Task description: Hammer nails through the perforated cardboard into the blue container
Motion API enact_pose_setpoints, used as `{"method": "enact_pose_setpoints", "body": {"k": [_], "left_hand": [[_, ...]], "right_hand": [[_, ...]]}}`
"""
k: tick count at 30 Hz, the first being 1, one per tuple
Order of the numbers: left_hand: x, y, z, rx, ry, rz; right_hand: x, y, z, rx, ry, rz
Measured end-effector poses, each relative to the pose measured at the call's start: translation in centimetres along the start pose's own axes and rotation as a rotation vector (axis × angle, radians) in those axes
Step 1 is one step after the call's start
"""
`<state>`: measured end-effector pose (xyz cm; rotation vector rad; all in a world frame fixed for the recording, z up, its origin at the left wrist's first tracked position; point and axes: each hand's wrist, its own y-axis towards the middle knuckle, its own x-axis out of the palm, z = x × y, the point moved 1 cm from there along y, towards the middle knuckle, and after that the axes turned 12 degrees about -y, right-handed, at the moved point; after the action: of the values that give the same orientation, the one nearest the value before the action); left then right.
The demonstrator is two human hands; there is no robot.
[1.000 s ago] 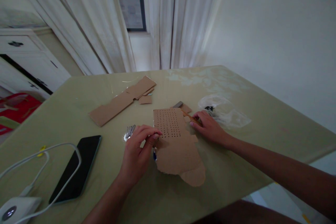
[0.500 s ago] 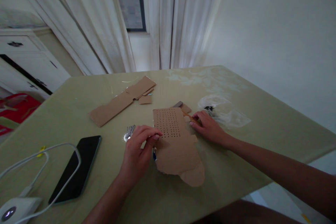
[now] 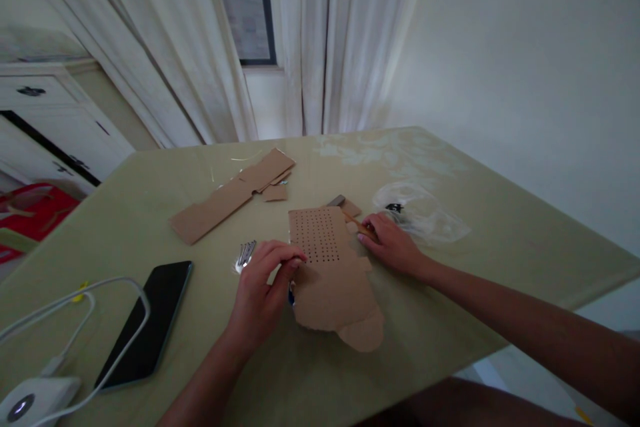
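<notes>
A brown cardboard piece [image 3: 330, 277] with a grid of small holes lies flat on the greenish table [image 3: 450, 280]. My left hand [image 3: 263, 293] pinches its left edge, thumb and fingers closed on the card. My right hand [image 3: 393, 243] rests at the card's right side, fingers closed around a thin orange stick [image 3: 356, 223] that points toward the holes. A bunch of metal nails [image 3: 245, 255] lies just left of my left hand.
A long strip of cardboard [image 3: 230, 193] and scraps lie further back. A clear plastic bag [image 3: 425, 217] sits to the right. A black phone [image 3: 147, 320], white cable [image 3: 75, 300] and a white device [image 3: 35, 397] lie at the near left. Curtains hang behind the table.
The view shifted slightly; both hands and the cardboard stay almost where they were.
</notes>
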<state>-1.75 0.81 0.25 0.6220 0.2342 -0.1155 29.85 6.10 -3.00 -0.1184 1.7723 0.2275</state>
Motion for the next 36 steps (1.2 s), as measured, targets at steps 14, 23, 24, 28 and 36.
{"method": "enact_pose_setpoints", "body": {"k": [14,23,24,28,36], "left_hand": [[0.2,0.7,0.0,-0.037,-0.034,-0.055],[0.0,-0.4,-0.2,-0.024,-0.065,0.015],[0.1,-0.4,-0.1,-0.016,-0.068,0.005],[0.4,-0.5,0.0,0.006,-0.06,-0.016],[0.6,-0.7,-0.3,-0.023,-0.064,0.03]], "right_hand": [[-0.3,0.2,-1.3,0.015,-0.184,-0.044],[-0.4,0.5,-1.8,-0.003,-0.307,-0.115],[-0.6,0.6,-1.7,-0.002,-0.308,-0.127],[-1.6,0.9,-1.2,0.018,-0.275,-0.177],[-5.2,2.1,-1.4,0.088,-0.05,-0.09]]}}
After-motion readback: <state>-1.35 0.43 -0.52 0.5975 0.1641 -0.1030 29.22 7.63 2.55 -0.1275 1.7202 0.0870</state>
